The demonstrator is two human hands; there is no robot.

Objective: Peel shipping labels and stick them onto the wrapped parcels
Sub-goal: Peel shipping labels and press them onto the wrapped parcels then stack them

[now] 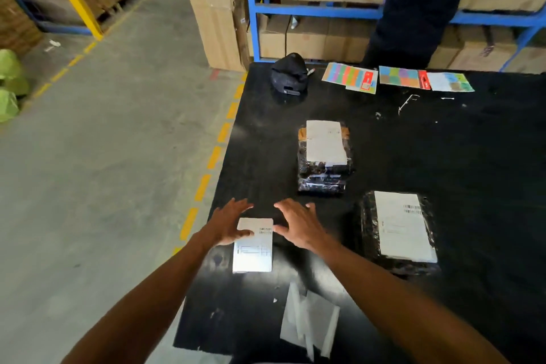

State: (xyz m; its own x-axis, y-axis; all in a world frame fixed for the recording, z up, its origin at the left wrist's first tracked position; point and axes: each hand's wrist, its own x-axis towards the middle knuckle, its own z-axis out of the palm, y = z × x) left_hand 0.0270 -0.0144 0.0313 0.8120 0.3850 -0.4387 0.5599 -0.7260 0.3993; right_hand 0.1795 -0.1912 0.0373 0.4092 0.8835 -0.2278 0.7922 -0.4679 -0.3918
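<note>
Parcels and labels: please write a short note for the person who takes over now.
Left hand: flat, pressing the label near the table's left edge; the parcel under it is hard to see.
Right hand: open, thumb at the label's right edge.
Done: stacked parcels and right parcel carry labels.
Backing papers lie near you.
Left: finish smoothing this label.

A black counter (443,142) fills the right of the frame. At lower centre, the left hand (229,223) lies flat on the top of a white label (254,247), fingers spread, and the right hand (298,224) rests open just beside the label's upper right corner. Two wrapped parcels carry labels: one at centre (323,156), one at right (399,230). Peeled backing sheets (310,325) lie at the bottom. A black cap (289,75) and coloured sheets (396,77) sit along the far edge.
</note>
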